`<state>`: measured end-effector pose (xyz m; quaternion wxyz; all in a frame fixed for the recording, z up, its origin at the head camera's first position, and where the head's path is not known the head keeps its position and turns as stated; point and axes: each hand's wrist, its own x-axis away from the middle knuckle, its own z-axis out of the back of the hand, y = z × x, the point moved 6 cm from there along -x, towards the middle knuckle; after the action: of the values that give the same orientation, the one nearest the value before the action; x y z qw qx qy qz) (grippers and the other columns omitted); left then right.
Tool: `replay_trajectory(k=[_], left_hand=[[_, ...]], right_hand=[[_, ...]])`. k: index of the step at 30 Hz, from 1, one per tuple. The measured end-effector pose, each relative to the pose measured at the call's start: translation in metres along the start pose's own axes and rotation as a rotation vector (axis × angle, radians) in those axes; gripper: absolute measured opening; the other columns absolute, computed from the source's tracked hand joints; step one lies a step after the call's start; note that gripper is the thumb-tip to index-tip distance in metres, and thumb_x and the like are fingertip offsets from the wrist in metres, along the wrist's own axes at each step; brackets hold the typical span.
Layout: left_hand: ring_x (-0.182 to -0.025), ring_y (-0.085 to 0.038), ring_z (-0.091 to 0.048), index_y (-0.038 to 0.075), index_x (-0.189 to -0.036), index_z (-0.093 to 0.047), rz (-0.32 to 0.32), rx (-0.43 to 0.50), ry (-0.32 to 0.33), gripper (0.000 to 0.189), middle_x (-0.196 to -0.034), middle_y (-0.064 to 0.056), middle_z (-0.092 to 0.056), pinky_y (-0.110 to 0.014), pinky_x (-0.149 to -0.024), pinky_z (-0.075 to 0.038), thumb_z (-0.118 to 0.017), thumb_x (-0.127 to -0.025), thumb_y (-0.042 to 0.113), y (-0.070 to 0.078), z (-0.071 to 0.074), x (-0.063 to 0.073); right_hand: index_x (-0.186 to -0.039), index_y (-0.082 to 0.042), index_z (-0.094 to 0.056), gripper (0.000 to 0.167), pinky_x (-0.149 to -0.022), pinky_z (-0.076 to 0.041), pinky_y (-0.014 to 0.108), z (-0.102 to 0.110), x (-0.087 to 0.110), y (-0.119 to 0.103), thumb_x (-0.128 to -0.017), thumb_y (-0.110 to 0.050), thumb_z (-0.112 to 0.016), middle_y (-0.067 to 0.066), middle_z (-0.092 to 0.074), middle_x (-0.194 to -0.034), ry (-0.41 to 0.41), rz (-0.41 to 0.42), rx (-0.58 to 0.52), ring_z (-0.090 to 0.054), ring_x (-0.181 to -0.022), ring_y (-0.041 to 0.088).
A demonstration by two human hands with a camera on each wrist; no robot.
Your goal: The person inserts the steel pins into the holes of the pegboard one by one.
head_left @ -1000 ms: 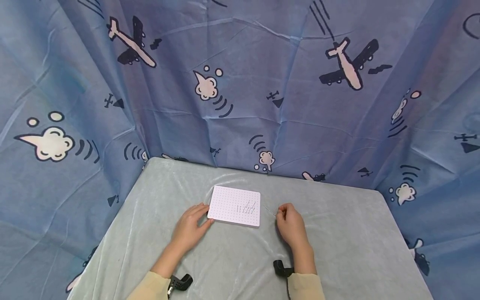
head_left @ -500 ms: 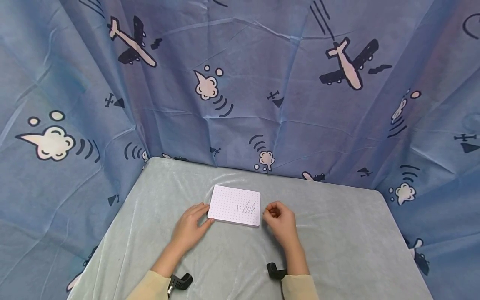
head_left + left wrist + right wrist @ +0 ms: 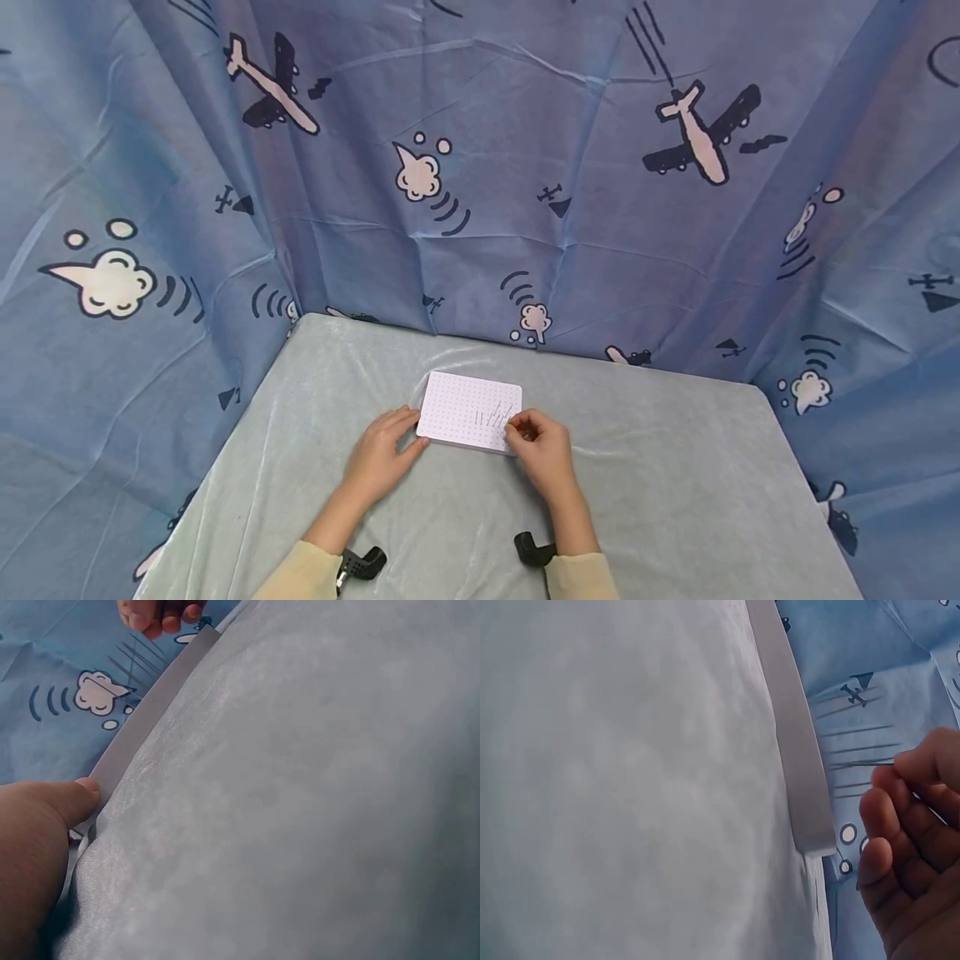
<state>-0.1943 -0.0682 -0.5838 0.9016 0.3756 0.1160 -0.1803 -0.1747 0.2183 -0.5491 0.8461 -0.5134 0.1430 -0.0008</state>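
Note:
A white block [image 3: 453, 410] with rows of small dots on top lies on the table. Several thin needles [image 3: 491, 416] stand up from its right part. My left hand [image 3: 378, 457] holds the block's near left corner, its thumb [image 3: 81, 796] against the front side and the other fingers at the left edge. Over the block's right edge, my right hand [image 3: 543, 450] pinches one thin needle [image 3: 874, 764] between thumb and index finger. In the right wrist view that needle points left, among the standing ones. Whether its tip touches the block cannot be told.
A pale grey-green velvety cloth [image 3: 675, 475] covers the table. Blue curtains [image 3: 480, 167] printed with planes and clouds rise behind it and at both sides. Each wrist carries a black device, such as the right one [image 3: 532, 552].
My right hand has moved left with the needle, from beside the block to over its right edge. The left hand has stayed on the corner. The head view has shifted slightly.

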Motion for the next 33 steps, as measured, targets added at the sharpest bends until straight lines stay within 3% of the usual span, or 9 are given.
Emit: replay_trajectory(k=[12, 33], left_hand=[[-0.137, -0.039, -0.063, 0.004, -0.134, -0.077, -0.010, 0.000, 0.005, 0.049, -0.141, -0.017, -0.072, -0.055, -0.121, -0.048, -0.092, -0.092, 0.025, -0.002, -0.001, 0.000], [-0.137, -0.040, -0.063, 0.003, -0.134, -0.077, -0.019, 0.006, 0.006, 0.049, -0.140, -0.017, -0.072, -0.055, -0.121, -0.048, -0.091, -0.092, 0.025, -0.001, 0.001, 0.000]], right_hand=[[-0.089, -0.007, -0.079, 0.006, -0.057, -0.051, 0.023, -0.006, 0.000, -0.005, -0.089, -0.002, -0.082, -0.004, -0.072, -0.077, -0.004, 0.026, 0.080, -0.063, -0.068, 0.014], [-0.082, -0.010, -0.080, 0.012, -0.057, -0.054, 0.023, -0.011, -0.004, -0.011, -0.084, 0.001, -0.083, -0.007, -0.070, -0.070, 0.018, 0.141, 0.224, -0.061, -0.063, 0.007]])
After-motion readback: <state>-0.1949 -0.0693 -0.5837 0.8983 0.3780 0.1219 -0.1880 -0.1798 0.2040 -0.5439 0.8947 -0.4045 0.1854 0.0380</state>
